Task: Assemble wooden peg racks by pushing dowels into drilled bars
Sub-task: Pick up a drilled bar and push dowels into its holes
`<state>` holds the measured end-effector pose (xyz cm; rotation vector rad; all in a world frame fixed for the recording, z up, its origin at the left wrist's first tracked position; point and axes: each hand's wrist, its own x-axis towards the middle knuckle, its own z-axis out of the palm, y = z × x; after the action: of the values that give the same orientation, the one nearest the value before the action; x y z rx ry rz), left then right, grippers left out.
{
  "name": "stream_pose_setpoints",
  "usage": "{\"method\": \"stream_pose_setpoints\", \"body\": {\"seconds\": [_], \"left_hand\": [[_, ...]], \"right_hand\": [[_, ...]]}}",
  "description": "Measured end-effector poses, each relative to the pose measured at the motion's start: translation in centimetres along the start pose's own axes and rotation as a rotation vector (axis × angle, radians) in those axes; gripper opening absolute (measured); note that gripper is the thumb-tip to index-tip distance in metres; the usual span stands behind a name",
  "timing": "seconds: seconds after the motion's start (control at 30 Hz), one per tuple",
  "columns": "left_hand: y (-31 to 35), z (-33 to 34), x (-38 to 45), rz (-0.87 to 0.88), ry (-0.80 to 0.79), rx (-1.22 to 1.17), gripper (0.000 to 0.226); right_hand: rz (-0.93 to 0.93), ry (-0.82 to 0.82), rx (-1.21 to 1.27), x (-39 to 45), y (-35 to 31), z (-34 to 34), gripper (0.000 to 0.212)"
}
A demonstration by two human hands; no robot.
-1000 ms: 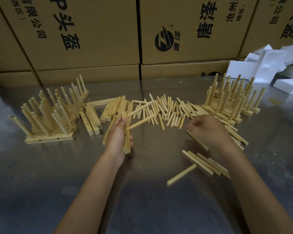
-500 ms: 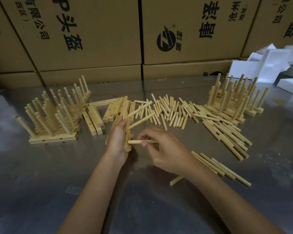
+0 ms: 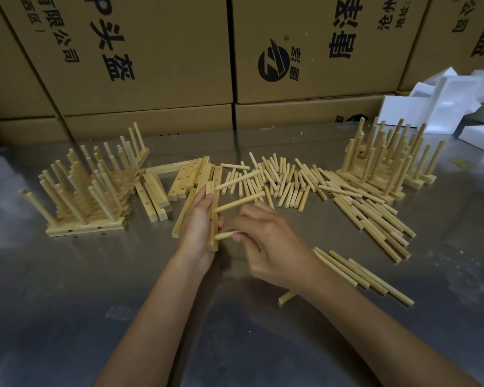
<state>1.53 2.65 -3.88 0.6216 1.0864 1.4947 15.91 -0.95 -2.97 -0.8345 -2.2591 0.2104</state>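
My left hand [image 3: 197, 222] grips a drilled wooden bar [image 3: 213, 219] held upright on its end. Two dowels stick out of the bar to the right, the upper dowel [image 3: 236, 178] and the middle dowel [image 3: 241, 201]. My right hand [image 3: 268, 241] pinches a third dowel [image 3: 226, 235], whose left end meets the bar near its bottom. Most of that dowel is hidden under my fingers.
Loose short dowels [image 3: 280, 180] lie behind my hands, longer dowels [image 3: 375, 213] to the right and several [image 3: 361, 275] by my right wrist. Spare drilled bars [image 3: 185, 180] lie centre left. Finished racks stand at left [image 3: 87, 196] and right [image 3: 386, 166]. Cardboard boxes [image 3: 151, 65] and white foam [image 3: 453, 104] line the back.
My right hand came in from the dowel pile on the right with one dowel and brought it to the lower end of the bar. The dowel now sits closer in against the bar.
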Motion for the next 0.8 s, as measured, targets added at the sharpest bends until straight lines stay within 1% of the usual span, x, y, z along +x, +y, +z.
{"method": "stream_pose_setpoints", "body": {"seconds": [0.17,0.23,0.37,0.5,0.6,0.63,0.67,0.7,0.77,0.8], "left_hand": [[-0.8,0.1,0.1,-0.003,0.037,0.0,0.025],[-0.7,0.3,0.1,0.017,0.038,0.019,0.029],[-0.7,0.3,0.2,0.035,0.047,0.033,0.025],[-0.2,-0.2,0.3,0.075,0.017,0.053,0.032],[-0.2,-0.3,0.3,0.096,0.027,0.055,0.031],[-0.2,-0.3,0.2,0.09,0.034,0.038,0.033],[-0.2,-0.3,0.3,0.084,0.052,0.017,0.035],[-0.1,-0.4,0.5,0.081,0.08,-0.001,0.037],[0.2,-0.8,0.9,0.098,0.115,-0.043,0.038],[0.4,-1.0,1.1,0.11,0.118,-0.07,0.038]], "right_hand": [[0.036,-0.041,-0.035,0.1,-0.1,-0.4,0.018],[0.063,-0.026,0.002,0.2,0.0,-0.4,0.02],[0.094,-0.008,0.04,0.1,0.1,-0.3,0.02],[0.14,0.051,0.121,0.1,0.5,-0.1,0.017],[0.132,0.048,0.116,0.4,0.5,-0.5,0.024],[0.127,0.072,0.094,0.5,0.5,-0.7,0.028],[0.136,0.133,0.087,0.5,0.5,-0.9,0.031],[0.162,0.231,0.108,0.6,0.5,-1.0,0.032],[0.281,0.442,0.202,0.5,0.7,-1.2,0.025],[0.375,0.483,0.263,0.5,0.8,-1.3,0.023]]}}
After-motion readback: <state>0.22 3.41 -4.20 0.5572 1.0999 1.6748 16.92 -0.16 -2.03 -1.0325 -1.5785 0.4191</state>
